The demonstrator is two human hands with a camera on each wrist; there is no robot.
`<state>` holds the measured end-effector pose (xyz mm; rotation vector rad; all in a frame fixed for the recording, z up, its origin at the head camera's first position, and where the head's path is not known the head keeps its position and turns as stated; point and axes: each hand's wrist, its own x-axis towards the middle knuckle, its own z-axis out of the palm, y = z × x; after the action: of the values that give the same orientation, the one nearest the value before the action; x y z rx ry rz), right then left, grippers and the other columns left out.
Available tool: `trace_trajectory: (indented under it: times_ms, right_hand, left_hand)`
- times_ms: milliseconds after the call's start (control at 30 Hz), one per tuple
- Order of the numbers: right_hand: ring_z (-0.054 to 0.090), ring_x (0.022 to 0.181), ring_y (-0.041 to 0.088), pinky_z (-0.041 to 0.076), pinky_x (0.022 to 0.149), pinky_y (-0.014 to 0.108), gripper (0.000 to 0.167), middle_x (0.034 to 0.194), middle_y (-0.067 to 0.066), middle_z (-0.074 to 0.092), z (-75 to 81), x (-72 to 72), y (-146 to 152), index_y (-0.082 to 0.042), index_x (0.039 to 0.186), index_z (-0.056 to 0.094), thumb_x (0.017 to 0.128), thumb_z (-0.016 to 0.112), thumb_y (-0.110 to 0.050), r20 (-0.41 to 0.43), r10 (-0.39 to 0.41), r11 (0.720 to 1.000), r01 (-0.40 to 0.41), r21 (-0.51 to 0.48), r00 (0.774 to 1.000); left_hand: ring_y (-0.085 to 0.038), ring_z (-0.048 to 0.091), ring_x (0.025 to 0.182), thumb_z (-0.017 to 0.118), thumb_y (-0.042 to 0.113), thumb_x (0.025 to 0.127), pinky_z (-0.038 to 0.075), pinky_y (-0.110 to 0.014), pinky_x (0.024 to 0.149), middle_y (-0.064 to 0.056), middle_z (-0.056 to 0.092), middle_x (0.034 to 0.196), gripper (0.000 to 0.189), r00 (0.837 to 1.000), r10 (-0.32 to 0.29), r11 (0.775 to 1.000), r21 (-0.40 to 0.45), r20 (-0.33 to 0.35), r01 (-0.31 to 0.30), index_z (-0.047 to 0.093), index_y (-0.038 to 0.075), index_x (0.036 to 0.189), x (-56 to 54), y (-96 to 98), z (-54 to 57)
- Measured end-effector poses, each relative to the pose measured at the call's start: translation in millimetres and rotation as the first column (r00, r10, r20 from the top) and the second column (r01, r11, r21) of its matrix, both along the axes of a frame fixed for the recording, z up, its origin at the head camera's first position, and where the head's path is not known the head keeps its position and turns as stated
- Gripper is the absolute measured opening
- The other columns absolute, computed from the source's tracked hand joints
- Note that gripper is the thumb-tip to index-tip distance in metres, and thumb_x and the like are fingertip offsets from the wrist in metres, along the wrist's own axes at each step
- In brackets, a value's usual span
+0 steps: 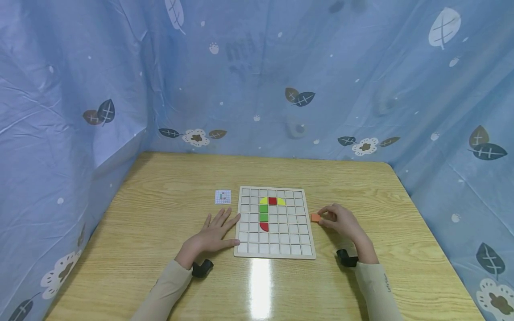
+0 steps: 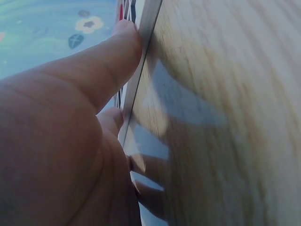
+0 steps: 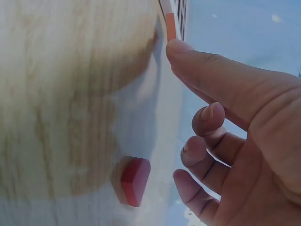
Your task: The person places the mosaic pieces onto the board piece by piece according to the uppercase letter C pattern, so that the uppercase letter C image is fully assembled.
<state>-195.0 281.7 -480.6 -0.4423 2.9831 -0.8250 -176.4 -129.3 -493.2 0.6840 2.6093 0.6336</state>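
Note:
A pale grid board (image 1: 275, 257) lies on the table. In it sit a red square (image 1: 272, 201) between two yellow rounded pieces, two green squares (image 1: 263, 217) and a red rounded piece (image 1: 264, 226). My left hand (image 1: 213, 237) has its fingers spread, thumb and a fingertip touching the board's left edge. Just off the right edge, my right hand (image 1: 340, 220) pinches an orange square block (image 1: 315, 217) between thumb and finger. Below its other, bent fingers, the right wrist view shows a red block (image 3: 135, 182) with a curved side on the table, hidden in the head view.
A small card (image 1: 222, 196) with a printed grid pattern lies left of the board's upper corner. The wooden table (image 1: 180, 174) is enclosed by a blue patterned curtain (image 1: 257, 80) behind and at both sides. Each wrist carries a black camera mount (image 1: 346, 258).

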Motion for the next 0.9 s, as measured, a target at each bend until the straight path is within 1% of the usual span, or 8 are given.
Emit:
trace_trajectory:
  times_ms: [233,500,900]
  right_hand:
    - [0.035,0.061,0.011,0.029,0.053,0.024,0.022,0.069,-0.001,0.043,4.4,0.7,0.5,-0.01,0.102,0.069,0.082,0.071,-0.019,-0.037,0.004,1.0,-0.004,-0.018,0.999]
    - [0.035,0.059,0.011,0.03,0.051,0.023,0.022,0.067,-0.001,0.042,8.4,1.4,-9.0,-0.01,0.1,0.07,0.079,0.074,-0.018,-0.084,0.015,0.999,-0.018,-0.044,0.996]
    - [0.036,0.062,0.011,0.031,0.053,0.022,0.019,0.069,-0.001,0.043,11.1,3.3,-30.3,-0.011,0.096,0.07,0.078,0.074,-0.016,-0.099,0.031,0.998,-0.037,-0.058,0.995]
  left_hand:
    - [-0.032,-0.004,0.143,0.052,0.052,0.089,-0.006,-0.058,0.111,-0.012,0.001,0.156,0.076,1.0,0.001,1.0,0.002,-0.002,-0.001,0.018,0.022,0.15,-1.0,-0.1,-1.6]
    - [-0.034,-0.003,0.143,0.051,0.051,0.09,-0.005,-0.059,0.11,-0.013,0.001,0.156,0.075,1.0,-0.01,1.0,0.004,-0.011,0.01,0.018,0.021,0.15,-0.2,0.2,0.7]
    - [-0.035,-0.003,0.142,0.051,0.05,0.09,-0.006,-0.059,0.11,-0.014,0.002,0.156,0.074,1.0,-0.011,1.0,0.008,-0.014,0.011,0.019,0.02,0.149,0.2,-0.2,0.9]
